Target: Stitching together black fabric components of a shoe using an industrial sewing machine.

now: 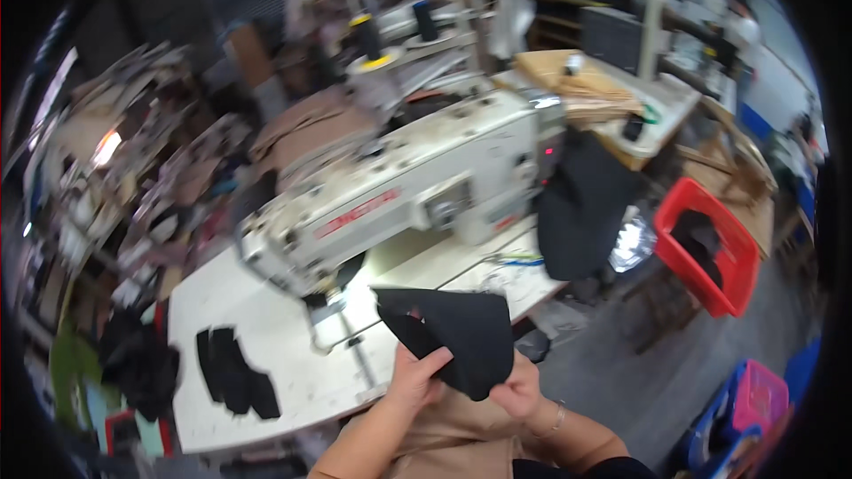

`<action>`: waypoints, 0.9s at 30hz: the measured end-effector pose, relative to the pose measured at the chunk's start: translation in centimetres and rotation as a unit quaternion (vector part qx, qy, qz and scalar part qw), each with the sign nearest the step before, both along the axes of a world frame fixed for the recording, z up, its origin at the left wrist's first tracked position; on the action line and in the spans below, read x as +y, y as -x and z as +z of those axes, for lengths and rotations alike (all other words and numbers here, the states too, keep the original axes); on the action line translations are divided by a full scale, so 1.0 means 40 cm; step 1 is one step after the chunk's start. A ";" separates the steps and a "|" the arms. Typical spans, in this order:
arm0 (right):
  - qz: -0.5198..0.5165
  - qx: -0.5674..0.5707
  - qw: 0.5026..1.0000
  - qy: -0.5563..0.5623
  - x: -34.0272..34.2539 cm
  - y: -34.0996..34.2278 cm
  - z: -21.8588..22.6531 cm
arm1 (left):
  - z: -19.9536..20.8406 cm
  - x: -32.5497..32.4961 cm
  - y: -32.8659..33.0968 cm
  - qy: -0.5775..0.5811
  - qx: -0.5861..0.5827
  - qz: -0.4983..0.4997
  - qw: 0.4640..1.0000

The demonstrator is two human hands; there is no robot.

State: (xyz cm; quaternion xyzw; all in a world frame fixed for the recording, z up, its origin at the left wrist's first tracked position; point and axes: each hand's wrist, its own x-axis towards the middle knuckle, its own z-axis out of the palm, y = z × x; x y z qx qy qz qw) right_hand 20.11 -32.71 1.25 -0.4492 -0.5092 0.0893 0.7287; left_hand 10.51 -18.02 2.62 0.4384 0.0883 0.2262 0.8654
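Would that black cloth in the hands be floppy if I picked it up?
The black fabric piece probably bends easily, since it curves between the left hand and right hand. It may not be limp: its top edge looks fairly straight. It looks thin, so likely light.

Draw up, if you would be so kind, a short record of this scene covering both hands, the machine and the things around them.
Left hand: left hand grips the near left side of a black fabric piece
Right hand: right hand grips its near right corner
Machine: white sewing machine, bright glow near its needle end
Surface: white table
Lying on the table's left: black cut pieces
Behind the machine: dark thread cones
Right side: red bin with dark contents
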 end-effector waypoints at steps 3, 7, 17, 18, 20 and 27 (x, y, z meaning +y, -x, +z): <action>0.111 -0.096 0.987 0.071 -0.020 0.033 -0.050 | 0.020 0.125 0.182 -0.168 0.178 0.097 0.965; 0.427 -0.034 0.871 0.240 0.018 0.000 0.015 | 0.020 0.201 0.442 -0.216 0.363 0.193 0.886; 0.093 -0.272 0.933 0.217 0.483 0.107 0.064 | 0.028 0.129 0.575 -0.422 0.483 0.264 0.720; 0.031 -0.373 0.901 0.219 0.516 0.123 0.068 | 0.016 0.136 0.588 -0.445 0.460 0.264 0.722; -0.007 -0.470 0.828 0.305 0.510 0.132 0.059 | 0.018 0.162 0.627 -0.489 0.425 0.319 0.692; -0.046 -0.456 0.811 0.364 0.454 0.132 0.066 | 0.026 0.694 0.845 -0.524 0.487 0.482 0.505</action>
